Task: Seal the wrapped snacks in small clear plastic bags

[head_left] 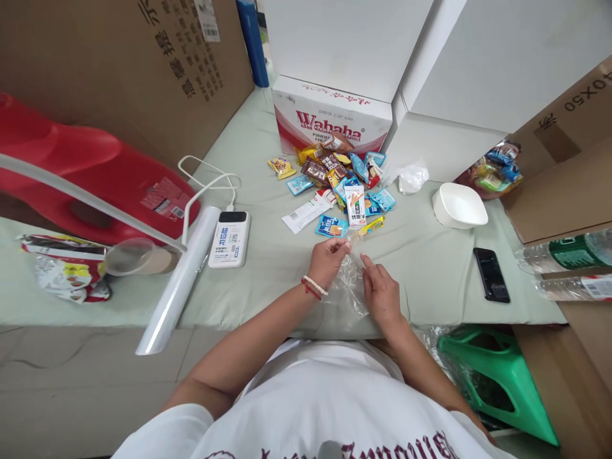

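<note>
The white carton (331, 115) reads "Wahaha"; brown box (581, 95) "0X50".

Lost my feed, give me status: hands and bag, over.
Left hand and right hand both pinch clear plastic bag. Pile of small snack packets just beyond. Nothing between.

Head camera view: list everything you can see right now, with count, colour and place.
clear plastic bag: one, transparent, between both hands.
snack packets: a pile, mixed colours, table centre.
Wahaha carton: one, white and red, behind the pile.
white bowl: one, right of the pile.
black phone: one, table right.
power bank: one, white, cable attached, table left.
roll of clear film: one, beside the power bank.
water bottles: two, clear, far right.
green stool: one, lower right.
red container: one, left.
left hand: pinching the bag.
right hand: pinching the bag.
</note>
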Demonstrator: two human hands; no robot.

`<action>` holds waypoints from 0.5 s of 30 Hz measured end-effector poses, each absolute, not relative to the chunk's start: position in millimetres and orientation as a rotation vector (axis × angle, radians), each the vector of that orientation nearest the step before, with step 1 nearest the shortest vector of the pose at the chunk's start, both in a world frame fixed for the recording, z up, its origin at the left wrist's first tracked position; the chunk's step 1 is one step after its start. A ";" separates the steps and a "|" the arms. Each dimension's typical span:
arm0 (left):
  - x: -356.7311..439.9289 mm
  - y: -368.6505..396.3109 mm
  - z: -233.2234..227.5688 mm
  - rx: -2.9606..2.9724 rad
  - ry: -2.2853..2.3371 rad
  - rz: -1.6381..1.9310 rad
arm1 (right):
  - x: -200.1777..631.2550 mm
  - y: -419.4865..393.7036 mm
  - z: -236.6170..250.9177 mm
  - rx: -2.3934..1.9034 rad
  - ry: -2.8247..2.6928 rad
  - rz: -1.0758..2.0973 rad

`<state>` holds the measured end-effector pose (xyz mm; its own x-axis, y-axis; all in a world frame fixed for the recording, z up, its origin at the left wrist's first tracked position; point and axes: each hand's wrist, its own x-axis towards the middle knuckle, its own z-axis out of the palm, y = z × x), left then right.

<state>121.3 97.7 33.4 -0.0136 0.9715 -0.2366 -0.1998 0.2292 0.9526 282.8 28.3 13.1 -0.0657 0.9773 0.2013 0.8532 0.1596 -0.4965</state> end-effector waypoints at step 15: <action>113.2 76.5 23.7 0.998 1.184 1.129 | 293.9 63.3 47.8 -1.589 -1.416 0.813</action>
